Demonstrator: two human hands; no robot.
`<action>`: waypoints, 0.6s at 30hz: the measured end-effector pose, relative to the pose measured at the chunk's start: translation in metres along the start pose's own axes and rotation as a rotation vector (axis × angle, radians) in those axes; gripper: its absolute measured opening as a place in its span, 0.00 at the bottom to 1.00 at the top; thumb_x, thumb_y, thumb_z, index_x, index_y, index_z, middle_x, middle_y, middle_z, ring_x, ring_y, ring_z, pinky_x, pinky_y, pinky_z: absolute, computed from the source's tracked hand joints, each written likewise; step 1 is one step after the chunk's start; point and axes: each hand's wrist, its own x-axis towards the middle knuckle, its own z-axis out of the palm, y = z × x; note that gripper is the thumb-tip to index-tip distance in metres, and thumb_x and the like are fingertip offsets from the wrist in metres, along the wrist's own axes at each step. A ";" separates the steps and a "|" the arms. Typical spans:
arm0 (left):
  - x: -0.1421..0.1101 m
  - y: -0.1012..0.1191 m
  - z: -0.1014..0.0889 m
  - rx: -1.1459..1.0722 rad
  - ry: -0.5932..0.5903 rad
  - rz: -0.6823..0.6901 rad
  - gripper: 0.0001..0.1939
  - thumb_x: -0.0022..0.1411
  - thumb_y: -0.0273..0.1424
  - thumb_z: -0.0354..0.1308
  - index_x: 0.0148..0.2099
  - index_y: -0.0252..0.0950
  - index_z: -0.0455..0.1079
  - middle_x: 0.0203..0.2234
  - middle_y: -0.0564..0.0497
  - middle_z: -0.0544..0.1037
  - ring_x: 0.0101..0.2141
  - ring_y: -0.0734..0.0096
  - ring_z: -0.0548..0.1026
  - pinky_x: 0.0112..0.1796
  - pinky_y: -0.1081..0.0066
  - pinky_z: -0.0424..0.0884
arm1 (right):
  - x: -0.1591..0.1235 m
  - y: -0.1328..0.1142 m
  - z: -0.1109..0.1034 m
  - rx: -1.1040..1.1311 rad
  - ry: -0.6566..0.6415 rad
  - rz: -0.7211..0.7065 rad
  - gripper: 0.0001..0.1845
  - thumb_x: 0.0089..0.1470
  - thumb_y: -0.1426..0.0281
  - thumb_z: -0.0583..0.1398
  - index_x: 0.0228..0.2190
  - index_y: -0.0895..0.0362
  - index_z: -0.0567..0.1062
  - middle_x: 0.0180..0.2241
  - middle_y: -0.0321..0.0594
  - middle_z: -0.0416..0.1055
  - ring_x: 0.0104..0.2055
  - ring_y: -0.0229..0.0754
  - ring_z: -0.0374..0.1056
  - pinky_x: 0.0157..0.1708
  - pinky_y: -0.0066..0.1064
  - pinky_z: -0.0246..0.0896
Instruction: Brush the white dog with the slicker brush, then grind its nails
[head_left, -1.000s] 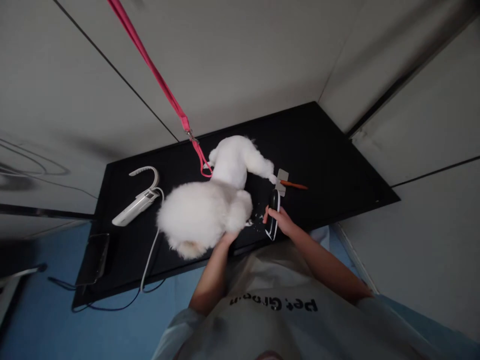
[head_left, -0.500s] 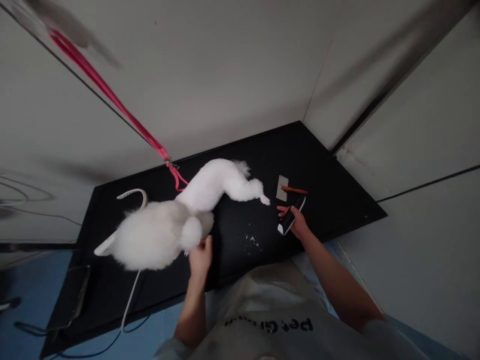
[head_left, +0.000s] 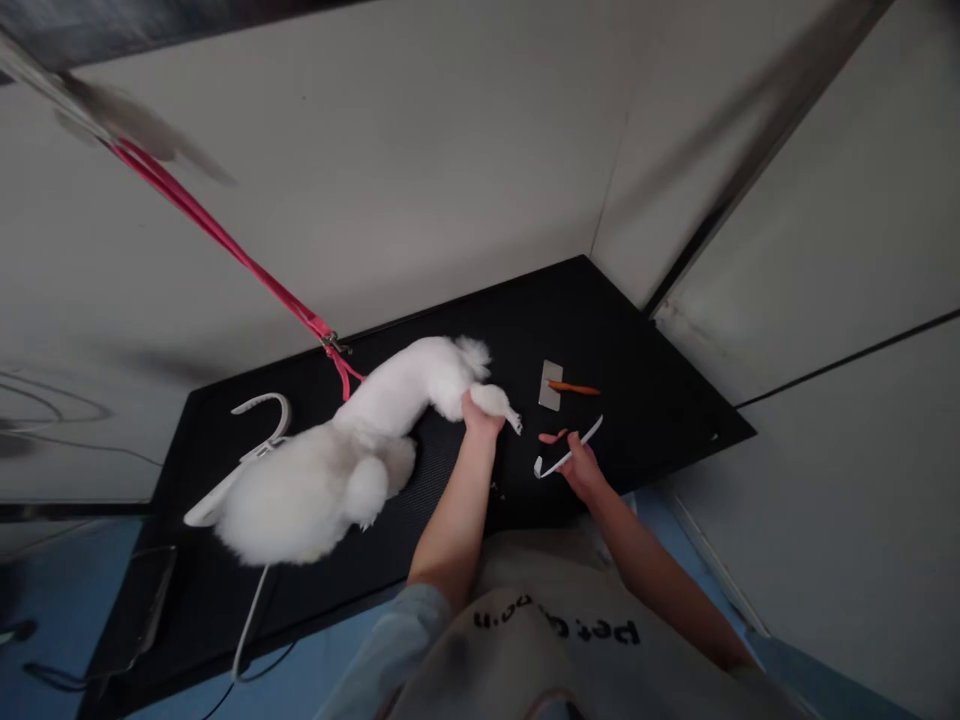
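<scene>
A white fluffy dog is on the black table, its round head at the left and its hindquarters to the right. My left hand is closed around its hind leg, just above the paw. My right hand, to the right of that paw, grips a black-and-white hair clipper; the dark body blends into the tabletop, and the white edge shows best. Behind the clipper lies a slicker brush with an orange handle.
A pink leash runs from the upper left to the dog's neck. A white curved device with a cable sits partly behind the head. A dark flat tray-like object is at the left edge. Walls stand behind and right.
My left hand has left the dog's front leg and moved right to take hold of the hind leg. The right hand still holds the clipper, now turned differently. The view has shifted slightly.
</scene>
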 end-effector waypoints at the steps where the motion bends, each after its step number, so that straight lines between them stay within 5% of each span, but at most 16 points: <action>1: -0.010 -0.001 -0.006 -0.005 0.017 -0.020 0.22 0.69 0.38 0.36 0.27 0.37 0.62 0.17 0.51 0.66 0.22 0.71 0.68 0.30 0.69 0.67 | -0.008 0.001 -0.001 0.072 0.004 0.032 0.26 0.40 0.47 0.64 0.33 0.52 0.65 0.33 0.39 0.77 0.27 0.40 0.68 0.26 0.33 0.63; 5: -0.049 -0.002 -0.026 -0.007 0.042 -0.109 0.22 0.69 0.33 0.39 0.21 0.36 0.56 0.13 0.53 0.59 0.15 0.77 0.57 0.22 0.72 0.57 | -0.034 0.003 -0.001 0.133 -0.091 0.090 0.24 0.36 0.61 0.69 0.37 0.50 0.68 0.36 0.37 0.76 0.25 0.36 0.65 0.27 0.33 0.62; 12: -0.091 0.002 -0.051 -0.005 -0.010 -0.054 0.23 0.71 0.27 0.34 0.21 0.36 0.53 0.15 0.55 0.57 0.15 0.82 0.51 0.24 0.73 0.54 | -0.062 0.011 0.016 0.036 0.007 -0.037 0.21 0.42 0.60 0.66 0.37 0.52 0.67 0.38 0.41 0.76 0.31 0.42 0.69 0.25 0.33 0.64; 18: -0.102 -0.009 -0.068 -0.040 -0.030 -0.039 0.23 0.71 0.27 0.33 0.21 0.37 0.52 0.14 0.55 0.57 0.15 0.81 0.48 0.22 0.73 0.53 | -0.094 0.021 0.039 -0.140 0.128 -0.190 0.22 0.45 0.61 0.64 0.39 0.50 0.61 0.40 0.41 0.75 0.38 0.46 0.72 0.33 0.38 0.69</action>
